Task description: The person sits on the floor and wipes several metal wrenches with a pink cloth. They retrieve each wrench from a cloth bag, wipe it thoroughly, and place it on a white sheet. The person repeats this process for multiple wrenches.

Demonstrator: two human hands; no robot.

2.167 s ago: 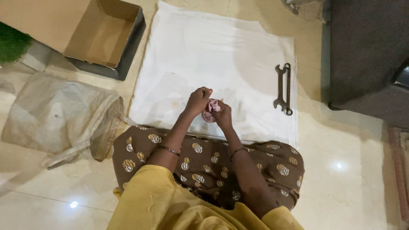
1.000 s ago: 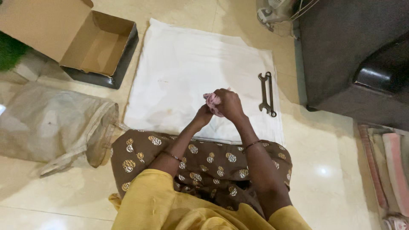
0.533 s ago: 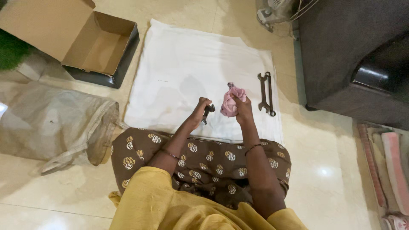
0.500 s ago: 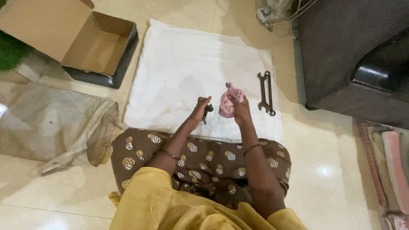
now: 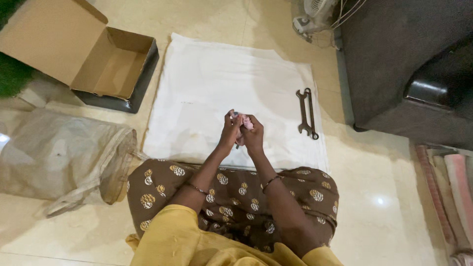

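Observation:
I sit on the floor at the near edge of a white cloth [image 5: 231, 79] spread on the tiles. Both my hands are pressed together just above it. My left hand [image 5: 228, 132] is closed on a small dark metal tool [image 5: 237, 144], of which only a tip shows below the fingers. My right hand [image 5: 255, 137] grips a crumpled pink cloth [image 5: 247, 123] against that tool. Two dark wrenches [image 5: 306, 112] lie side by side on the white cloth, to the right of my hands.
An open cardboard box [image 5: 112, 69] on a dark tray sits at the far left. A crumpled woven sack [image 5: 59, 157] lies on the left. A dark sofa [image 5: 409, 64] fills the right side, with a small fan [image 5: 314, 14] beside it. Folded fabric [image 5: 451, 182] sits at the right edge.
Half a second ago my hands were apart, the left with the dark tool and the right lifting the pink cloth. They have now come back together, cloth against tool.

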